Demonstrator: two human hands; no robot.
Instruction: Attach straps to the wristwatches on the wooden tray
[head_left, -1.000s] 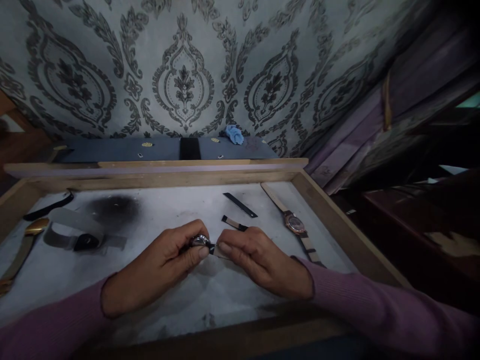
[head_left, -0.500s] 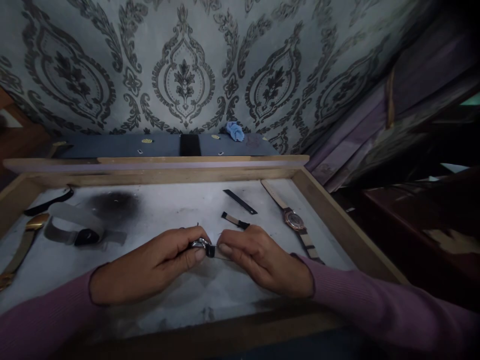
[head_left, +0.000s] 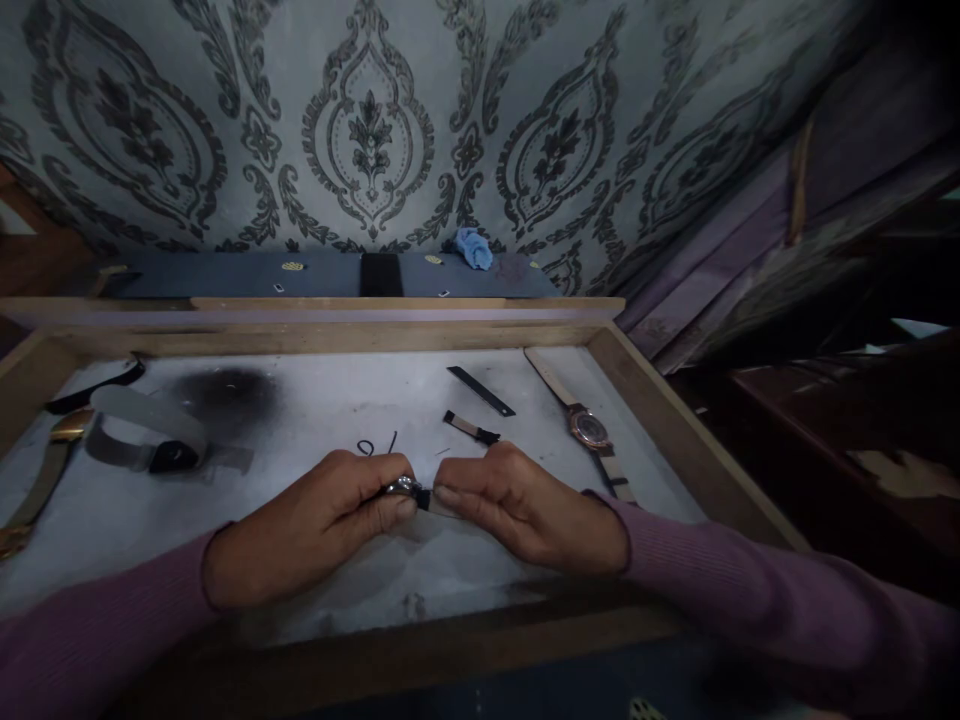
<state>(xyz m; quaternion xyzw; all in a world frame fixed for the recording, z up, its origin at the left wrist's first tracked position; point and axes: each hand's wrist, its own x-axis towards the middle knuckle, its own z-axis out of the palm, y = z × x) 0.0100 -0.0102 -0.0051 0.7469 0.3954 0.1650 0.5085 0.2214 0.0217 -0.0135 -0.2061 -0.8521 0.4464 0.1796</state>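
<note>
Near the middle of a wooden-framed tray, my left hand point(head_left: 322, 530) pinches a silver watch case point(head_left: 405, 486). A dark strap end point(head_left: 424, 499) with a paler underside runs from the case to my right hand point(head_left: 525, 510), whose thumb and fingers are closed on it. The two hands almost touch, and the fingers hide much of the watch. Just beyond my right hand lies a short black and tan strap piece point(head_left: 466, 427), with a flat black strip point(head_left: 482, 390) behind it. A small black loop point(head_left: 365, 447) lies beyond my left hand.
A brown watch point(head_left: 589, 428) lies at the tray's right. On the left are a gold watch point(head_left: 45, 480), a grey-banded watch point(head_left: 174, 457) and a black strap point(head_left: 97, 388). Behind the wooden rim point(head_left: 315, 339) are a dark phone-like slab point(head_left: 381, 274) and a blue cloth point(head_left: 474, 249).
The view has shifted slightly, showing more of the black loop. My left hand has moved a little right, closer to my right hand. Both hands keep their hold.
</note>
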